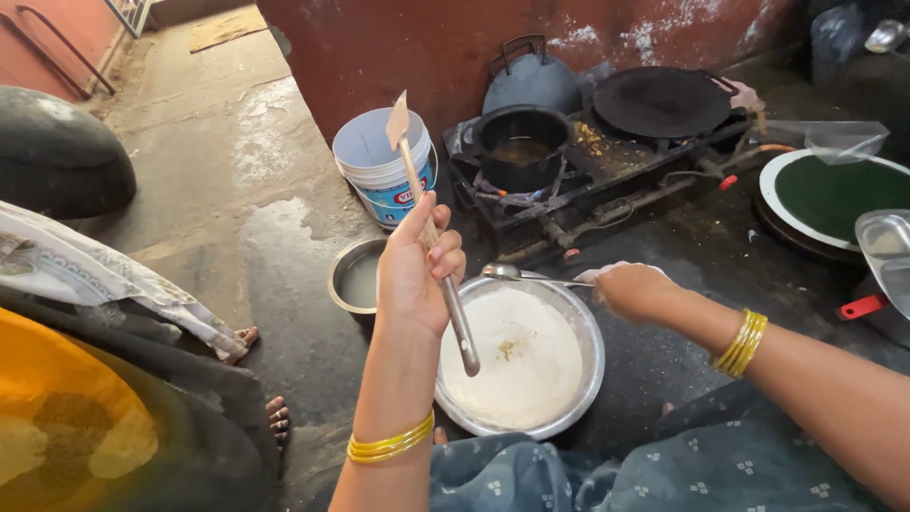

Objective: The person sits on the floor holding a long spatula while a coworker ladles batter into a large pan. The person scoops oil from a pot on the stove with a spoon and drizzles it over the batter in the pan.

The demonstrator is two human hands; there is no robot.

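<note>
Steel bowl [583,327] of white flour on the wet concrete floor [256,190], small steel pot [346,268] of water & white bucket [365,152] beside it; black pot [521,142] w/ dark liquid on stove. Left hand [415,270], fingers closed round spatula [431,232]; right hand [633,289] gripping spoon [507,272] at bowl rim

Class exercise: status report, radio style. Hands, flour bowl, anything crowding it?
Left hand grips spatula, blade up. Right hand holds spoon at the flour bowl rim. Small water bowl sits close beside.
</note>
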